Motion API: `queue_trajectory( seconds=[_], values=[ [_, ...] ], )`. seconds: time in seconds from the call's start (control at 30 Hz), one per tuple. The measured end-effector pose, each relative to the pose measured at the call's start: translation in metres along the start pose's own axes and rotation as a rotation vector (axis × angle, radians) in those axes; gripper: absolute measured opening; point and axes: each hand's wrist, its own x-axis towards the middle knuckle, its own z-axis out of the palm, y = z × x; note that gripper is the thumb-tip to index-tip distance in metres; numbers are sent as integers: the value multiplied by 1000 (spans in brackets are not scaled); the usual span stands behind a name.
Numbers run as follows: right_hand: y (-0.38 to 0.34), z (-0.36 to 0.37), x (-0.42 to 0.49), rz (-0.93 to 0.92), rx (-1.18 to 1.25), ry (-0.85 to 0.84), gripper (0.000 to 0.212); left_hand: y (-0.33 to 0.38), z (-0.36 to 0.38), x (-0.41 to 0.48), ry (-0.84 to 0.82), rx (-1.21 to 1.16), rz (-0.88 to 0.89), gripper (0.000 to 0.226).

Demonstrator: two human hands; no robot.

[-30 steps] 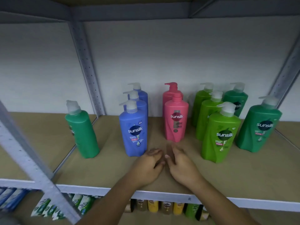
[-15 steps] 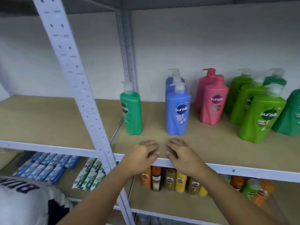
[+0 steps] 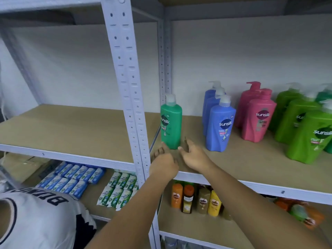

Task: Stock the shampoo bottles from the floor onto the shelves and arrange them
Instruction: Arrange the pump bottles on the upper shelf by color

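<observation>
so a second ago both hands were parked together on the shelf in front of the blue and pink rows, holding nothing. since then they've slid left along the board and the view has swung with them. now the left hand point(image 3: 163, 164) and right hand point(image 3: 195, 157) sit either side of the foot of the lone dark green bottle point(image 3: 170, 123), which stands upright by itself just beside the white upright post point(image 3: 129, 87). fingers on both hands are loosely spread and empty, nothing gripped yet. the left fingertips look right at the bottle's base, but it's motion-blurred, so i can't tell if they actually touch it.

the rest of the shelf point(image 3: 242, 164) looks sorted: blue bottles point(image 3: 220, 126) in a file, pink bottles point(image 3: 256, 119) beside them, lime green bottles point(image 3: 305, 133) further right. the lone one is well apart from them all, and another dark green bottle point(image 3: 326, 95) peeks in at the far right edge.

my read: stocking up here is mostly done and this is the arranging bit. the hands look set to close round the stray and shift it, probably toward its own colour. it's tall with a pump top, so a low grab could tip it. i'd take it round the middle.
</observation>
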Motion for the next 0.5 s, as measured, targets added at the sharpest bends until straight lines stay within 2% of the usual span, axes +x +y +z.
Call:
queue_trajectory(
  seconds=[0.13,0.23,0.3,0.43,0.5],
  values=[
    [-3,0,13,-22,102,-35,62,5,-5,13,-45,-12,-37,83],
    [2,3,22,-35,167,-35,60,0,0,22,9,-69,-81,79],
    [2,4,27,-58,188,-46,61,-6,4,27,73,-128,-96,69],
    [2,6,38,-78,266,-47,59,-8,2,31,133,-179,-110,34],
    [4,7,43,-83,289,-21,57,-8,2,30,148,-193,-113,28]
  ],
)
